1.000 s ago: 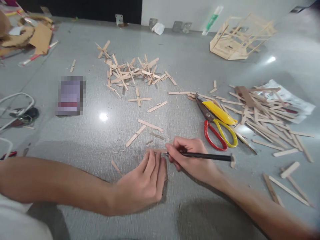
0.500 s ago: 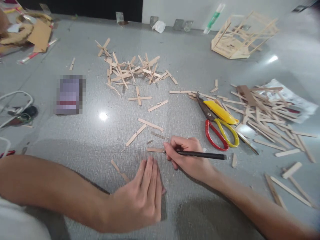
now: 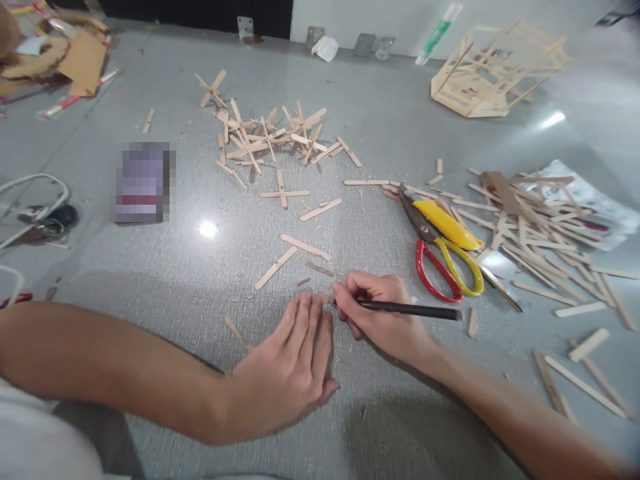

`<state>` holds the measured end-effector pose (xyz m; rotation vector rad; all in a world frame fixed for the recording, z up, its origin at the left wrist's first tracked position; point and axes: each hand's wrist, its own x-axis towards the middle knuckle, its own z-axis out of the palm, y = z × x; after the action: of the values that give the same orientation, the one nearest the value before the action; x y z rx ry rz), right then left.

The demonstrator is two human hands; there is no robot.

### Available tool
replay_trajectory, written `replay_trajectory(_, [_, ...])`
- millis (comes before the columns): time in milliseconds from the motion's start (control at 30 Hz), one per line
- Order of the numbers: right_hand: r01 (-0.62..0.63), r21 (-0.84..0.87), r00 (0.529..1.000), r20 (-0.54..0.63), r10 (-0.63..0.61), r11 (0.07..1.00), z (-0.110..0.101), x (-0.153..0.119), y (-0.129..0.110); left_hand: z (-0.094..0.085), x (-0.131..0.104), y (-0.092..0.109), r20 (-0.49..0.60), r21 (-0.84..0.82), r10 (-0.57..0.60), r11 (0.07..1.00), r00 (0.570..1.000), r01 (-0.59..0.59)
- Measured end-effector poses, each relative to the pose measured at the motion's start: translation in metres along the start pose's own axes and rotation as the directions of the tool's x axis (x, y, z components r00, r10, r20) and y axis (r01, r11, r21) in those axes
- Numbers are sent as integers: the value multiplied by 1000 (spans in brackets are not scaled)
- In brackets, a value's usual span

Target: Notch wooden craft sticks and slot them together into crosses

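My left hand [image 3: 295, 363] lies flat on the table, its fingers stretched out side by side. The fingertips cover most of a short wooden craft stick [image 3: 327, 300]; only its right end shows. In my right hand [image 3: 375, 303] is a slim black pen [image 3: 415, 309], pinched near the tip, which touches or nearly touches that stick end. Just beyond the fingers are two craft sticks, one slanting left [image 3: 275, 269] and one slanting right [image 3: 306, 247]. Small dark slivers [image 3: 319, 269] rest close by. Part of another stick [image 3: 236, 332] shows left of my left hand.
Scissors [image 3: 447, 267] with red and yellow handles lie right of my hands beside a yellow comb-like piece [image 3: 446, 225]. Farther right is a heap of craft sticks [image 3: 545, 233]. Crossed sticks [image 3: 265, 137] are piled ahead. A stick frame [image 3: 467, 100] stands at the back right.
My left hand has slid forward, and its fingers now cover the short craft stick that was visible. The right hand keeps its grip on the pen. The view has shifted slightly.
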<state>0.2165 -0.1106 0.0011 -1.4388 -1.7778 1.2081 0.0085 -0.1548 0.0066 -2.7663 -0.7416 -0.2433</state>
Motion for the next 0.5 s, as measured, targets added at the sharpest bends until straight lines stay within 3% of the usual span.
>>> replay_trajectory(500, [34,-50,999,-13,-35,998,0,1,-2,-2,0,-1,-2,10,12,1000,1000,-12])
